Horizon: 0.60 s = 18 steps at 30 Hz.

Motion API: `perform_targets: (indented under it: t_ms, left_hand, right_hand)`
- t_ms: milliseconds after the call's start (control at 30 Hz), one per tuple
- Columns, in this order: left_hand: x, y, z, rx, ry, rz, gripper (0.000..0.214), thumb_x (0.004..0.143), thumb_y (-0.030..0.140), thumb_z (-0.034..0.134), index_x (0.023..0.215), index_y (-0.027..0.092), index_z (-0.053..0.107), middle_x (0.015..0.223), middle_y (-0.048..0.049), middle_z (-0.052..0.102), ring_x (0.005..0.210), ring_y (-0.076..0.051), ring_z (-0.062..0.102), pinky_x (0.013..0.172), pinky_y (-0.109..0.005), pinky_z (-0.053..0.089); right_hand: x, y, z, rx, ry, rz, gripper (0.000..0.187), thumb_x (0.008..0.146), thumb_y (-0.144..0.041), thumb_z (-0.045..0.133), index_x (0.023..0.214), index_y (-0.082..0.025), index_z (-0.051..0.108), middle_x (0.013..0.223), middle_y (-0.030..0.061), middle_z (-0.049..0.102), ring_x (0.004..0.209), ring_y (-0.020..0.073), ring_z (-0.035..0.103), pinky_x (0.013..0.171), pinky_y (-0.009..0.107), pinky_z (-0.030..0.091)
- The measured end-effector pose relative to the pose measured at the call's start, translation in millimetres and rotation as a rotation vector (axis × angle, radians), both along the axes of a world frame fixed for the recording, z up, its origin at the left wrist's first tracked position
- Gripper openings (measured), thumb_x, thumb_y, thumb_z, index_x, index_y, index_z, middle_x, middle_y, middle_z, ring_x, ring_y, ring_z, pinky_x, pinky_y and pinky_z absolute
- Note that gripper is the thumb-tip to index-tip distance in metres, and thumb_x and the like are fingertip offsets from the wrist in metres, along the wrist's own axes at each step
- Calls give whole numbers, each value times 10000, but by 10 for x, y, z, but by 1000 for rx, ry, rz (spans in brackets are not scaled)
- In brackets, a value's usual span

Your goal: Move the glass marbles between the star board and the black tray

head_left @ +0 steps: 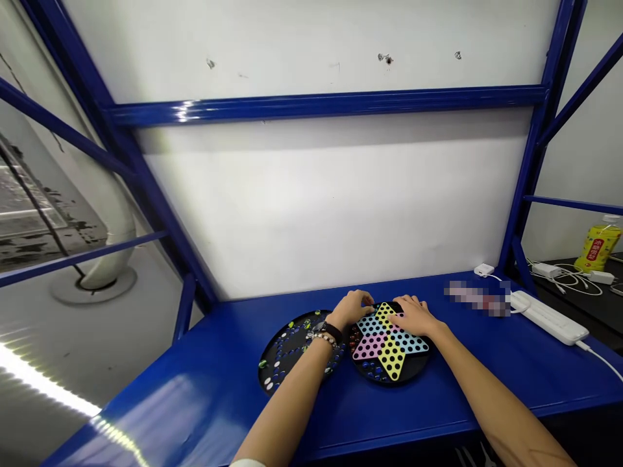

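A round black Chinese checkers board (389,347) with a coloured star of holes lies on the blue tabletop (170,395). My right hand (413,316) rests on its upper right part, fingers spread over the star. My left hand (353,309) sits at the board's far left edge, fingers curved down, and nothing shows in it. To the left lies a second black round board (280,357), holding several glass marbles (287,347) in mixed colours. My left forearm covers part of it. A watch (331,331) and a beaded bracelet (324,338) circle my left wrist.
Blue metal shelf uprights and a crossbar frame the white wall behind the tabletop. To the right lie a white power strip (548,316), a small white adapter (484,270) and a blurred patch (477,297). Farther right, a yellow bottle (598,245) stands beside tangled cables on a black surface.
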<state>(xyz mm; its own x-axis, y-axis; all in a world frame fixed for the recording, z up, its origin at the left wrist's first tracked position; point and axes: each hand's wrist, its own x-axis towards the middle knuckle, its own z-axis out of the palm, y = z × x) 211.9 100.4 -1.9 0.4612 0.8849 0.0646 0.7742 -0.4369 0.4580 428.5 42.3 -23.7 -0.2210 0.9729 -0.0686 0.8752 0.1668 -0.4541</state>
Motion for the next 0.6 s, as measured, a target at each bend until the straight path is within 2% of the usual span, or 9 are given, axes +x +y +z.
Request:
perform_targets:
  t_ms: [133,300,433,600]
  left_hand:
    - [-94,-3,18,-28,-37,-45,257,789,387,627,914,204,757,963,-53,763,900,-217,686,831,-296,523]
    - [-577,-150,149,1,-94,38,409,858,483,492,1019,196,735,1089,-80,738,971,-250,667,880,-343,513]
    - [-1041,-398,148,-79,-57,92,456,843,524,483,1103,217,698,1139,-81,715,1008,-267,654,885,-358,511]
    - [-1484,-793,100,-125,-100,117,489,851,511,468,1215,221,616,1282,-75,637,1152,-261,584,994,-363,460]
  right_hand:
    - [1,11,-15,3,-11,1,644,887,-598,399,1417,-233,425,1438,122,446,1317,322,348,1057,497,255]
    - [17,12,-42,-7,-20,-1,653,891,-611,386,1432,-245,404,1466,112,414,1347,326,319,1066,482,248]
    - [26,-1,-33,-11,-13,3,648,892,-596,391,1436,-244,401,1474,110,407,1351,322,315,1069,471,247]
    - [19,-24,-7,-8,-11,-4,633,896,-579,387,1430,-241,412,1465,109,418,1345,320,316,1069,481,245]
